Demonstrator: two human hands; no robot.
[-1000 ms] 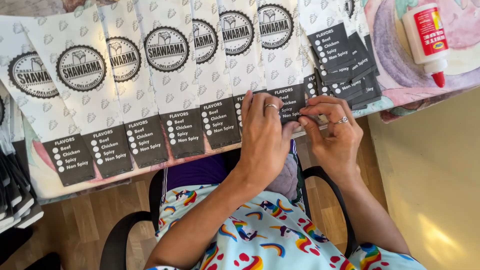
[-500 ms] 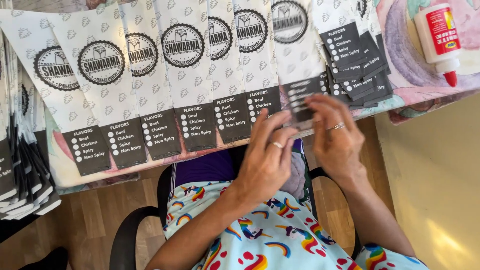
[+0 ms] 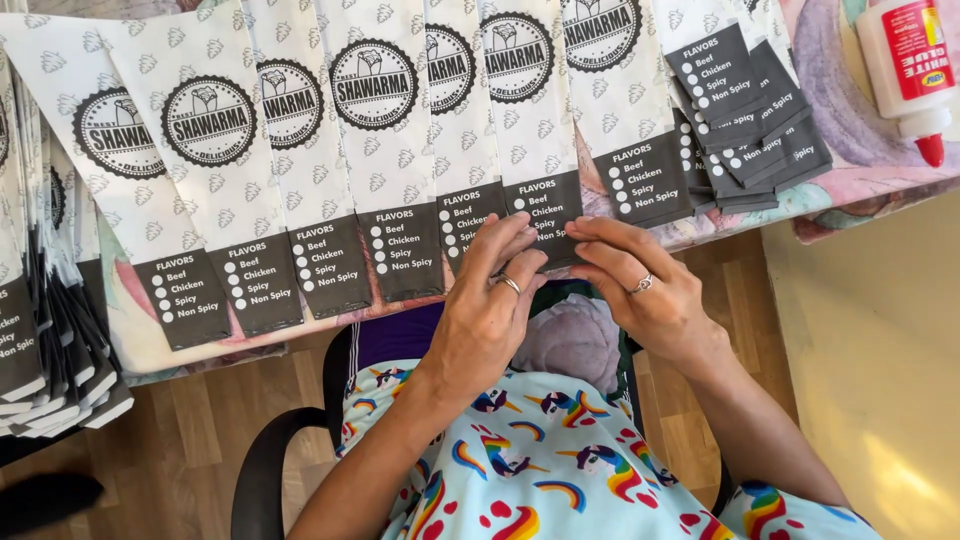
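Head view, near to far. Closest in, a lap in unicorn-and-rainbow print cloth [image 3: 560, 470], seated in a black chair [image 3: 262, 480] over a wooden floor [image 3: 190, 440]. Above that, left hand [image 3: 487, 310] with a ring, fingers [image 3: 507, 243] stretched forward and laid close together on the dark lower end of a paper bag [image 3: 535, 150]; not pinching, more pressing flat. Right hand [image 3: 645, 295], also ringed, just beside the left, fingertips [image 3: 585, 232] curled onto the same dark end at its bottom edge, thumb hidden underneath, so whether the paper is nipped cannot be told.

Bag itself flat on the worktop [image 3: 850, 190], directly ahead of both hands, its lower end hanging at the near edge. One of a fanned row of like bags [image 3: 330, 150] overlapping away to the left of the left hand, white with a round black badge and a dark panel of dotted lines.

Judged by look: thin printed paper, very light, limp rather than stiff, easily creased or torn, apt to slide over its neighbours. Best taken by the dark bottom end, thumb under and fingers on top, with a light grip.

Further off to the right, a second small stack of bags [image 3: 745, 110], then a white glue bottle [image 3: 905, 70] with a red nozzle at the far right. Far left, a thick pile of more bags [image 3: 45, 330] standing on edge.
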